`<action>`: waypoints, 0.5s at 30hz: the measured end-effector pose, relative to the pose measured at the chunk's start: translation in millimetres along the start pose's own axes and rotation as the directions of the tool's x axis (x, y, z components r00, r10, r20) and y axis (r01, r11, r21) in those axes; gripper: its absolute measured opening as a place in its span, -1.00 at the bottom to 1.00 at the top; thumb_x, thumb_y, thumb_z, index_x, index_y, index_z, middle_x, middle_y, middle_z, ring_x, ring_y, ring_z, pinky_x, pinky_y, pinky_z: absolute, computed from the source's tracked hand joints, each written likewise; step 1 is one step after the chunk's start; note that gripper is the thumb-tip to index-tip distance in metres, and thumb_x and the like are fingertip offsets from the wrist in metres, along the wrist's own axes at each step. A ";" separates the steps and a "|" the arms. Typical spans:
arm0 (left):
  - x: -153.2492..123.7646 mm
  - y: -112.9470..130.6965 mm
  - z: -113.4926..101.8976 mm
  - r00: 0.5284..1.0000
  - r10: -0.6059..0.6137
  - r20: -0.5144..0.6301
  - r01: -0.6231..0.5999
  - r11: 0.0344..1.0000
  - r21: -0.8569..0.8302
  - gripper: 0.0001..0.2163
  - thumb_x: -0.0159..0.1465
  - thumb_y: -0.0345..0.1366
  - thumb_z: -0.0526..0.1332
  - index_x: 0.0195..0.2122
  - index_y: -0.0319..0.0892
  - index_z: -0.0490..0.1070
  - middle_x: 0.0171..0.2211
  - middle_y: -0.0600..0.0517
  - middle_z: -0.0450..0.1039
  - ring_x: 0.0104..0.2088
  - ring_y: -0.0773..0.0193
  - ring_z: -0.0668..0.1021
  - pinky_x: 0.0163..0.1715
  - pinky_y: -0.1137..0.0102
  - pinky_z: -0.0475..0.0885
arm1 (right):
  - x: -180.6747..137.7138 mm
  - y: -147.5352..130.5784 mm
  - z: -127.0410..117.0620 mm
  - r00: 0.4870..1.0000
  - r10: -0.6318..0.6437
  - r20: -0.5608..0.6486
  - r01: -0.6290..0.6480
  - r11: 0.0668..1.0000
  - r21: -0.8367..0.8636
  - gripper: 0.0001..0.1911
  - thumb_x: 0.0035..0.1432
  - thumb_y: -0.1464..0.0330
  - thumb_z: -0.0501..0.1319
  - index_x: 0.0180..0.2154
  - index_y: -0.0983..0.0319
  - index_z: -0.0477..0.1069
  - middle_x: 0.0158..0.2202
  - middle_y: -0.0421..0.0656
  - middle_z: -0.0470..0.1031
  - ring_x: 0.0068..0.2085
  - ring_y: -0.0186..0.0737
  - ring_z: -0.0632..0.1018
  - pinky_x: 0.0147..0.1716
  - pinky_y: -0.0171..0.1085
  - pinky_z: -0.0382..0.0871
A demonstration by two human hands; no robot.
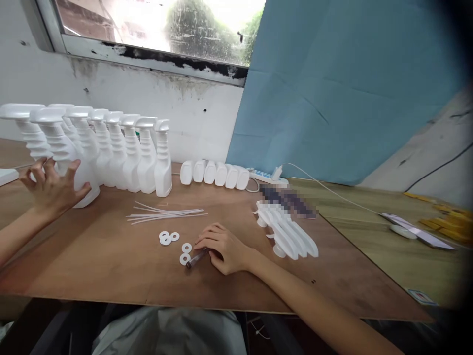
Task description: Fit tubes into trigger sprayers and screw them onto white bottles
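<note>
My left hand (53, 185) is spread open against the nearest white spray bottle (64, 148) in a row of several assembled white spray bottles (125, 153) at the left. My right hand (221, 246) rests on the brown table (111, 266), fingers curled over a dark pen-like tool (195, 259). Several white ring washers (173, 241) lie just left of that hand. A bundle of thin white dip tubes (166, 214) lies behind them.
A pile of white trigger sprayer heads (288, 234) lies right of my right hand. Several bottles lying on their sides (216, 173) line the wall. A power strip (264, 176) with a white cable sits further right. A blue sheet (351, 84) hangs behind.
</note>
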State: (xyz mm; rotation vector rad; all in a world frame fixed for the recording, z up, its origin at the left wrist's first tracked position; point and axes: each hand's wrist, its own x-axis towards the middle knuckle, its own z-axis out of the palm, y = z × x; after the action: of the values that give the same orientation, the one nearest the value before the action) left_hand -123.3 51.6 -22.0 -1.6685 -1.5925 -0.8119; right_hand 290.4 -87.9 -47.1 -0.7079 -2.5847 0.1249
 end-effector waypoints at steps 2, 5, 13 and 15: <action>0.7 -2.6 2.4 1.000 0.011 0.009 -0.011 1.000 0.019 -0.49 0.09 -0.09 0.11 0.08 0.01 0.10 0.22 -0.12 -0.30 0.13 -0.07 -0.04 -0.03 0.07 -0.11 | 0.1 2.0 1.5 0.999 0.033 -0.023 -0.034 0.999 -0.028 -0.64 -0.10 0.58 0.06 -0.21 0.22 0.36 -0.27 -0.13 0.45 -0.17 -0.19 0.38 -0.14 -0.16 0.20; 1.9 -2.1 1.0 1.000 0.010 0.027 -0.011 0.999 0.031 -0.52 0.08 -0.09 0.12 0.06 0.01 0.15 0.22 -0.11 -0.30 0.13 -0.06 -0.05 -0.02 0.07 -0.14 | -0.2 6.4 4.3 0.996 0.069 -0.062 -0.073 0.995 -0.066 -0.79 0.01 0.52 0.10 -0.27 0.23 0.38 -0.36 -0.14 0.45 -0.23 -0.22 0.38 -0.20 -0.19 0.20; -3.1 5.0 -20.5 0.997 -0.057 0.055 0.058 0.998 -0.003 -0.33 0.05 -0.02 0.14 0.15 -0.07 -0.06 0.18 -0.12 -0.26 0.12 -0.06 -0.07 -0.01 0.10 -0.17 | -1.4 19.7 6.9 0.955 0.208 -0.210 -0.229 0.970 -0.079 -0.83 0.16 0.45 0.04 -0.27 0.23 0.38 -0.33 -0.12 0.45 -0.24 -0.21 0.38 -0.22 -0.19 0.21; -5.8 7.9 -27.0 1.000 -0.003 0.020 0.004 1.000 -0.025 -0.28 0.05 -0.03 0.15 0.16 -0.21 -0.11 0.15 -0.21 -0.22 0.13 -0.05 -0.07 0.00 0.11 -0.17 | -0.7 19.3 6.0 0.931 0.267 -0.250 -0.294 0.953 -0.079 -0.83 0.16 0.46 0.02 -0.27 0.23 0.38 -0.32 -0.11 0.45 -0.23 -0.19 0.37 -0.22 -0.17 0.23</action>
State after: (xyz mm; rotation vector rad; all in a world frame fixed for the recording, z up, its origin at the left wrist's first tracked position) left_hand -115.2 26.0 -11.7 -1.6972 -1.6055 -0.8228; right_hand 297.2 -71.4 -56.6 -1.0669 -2.2657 -0.0204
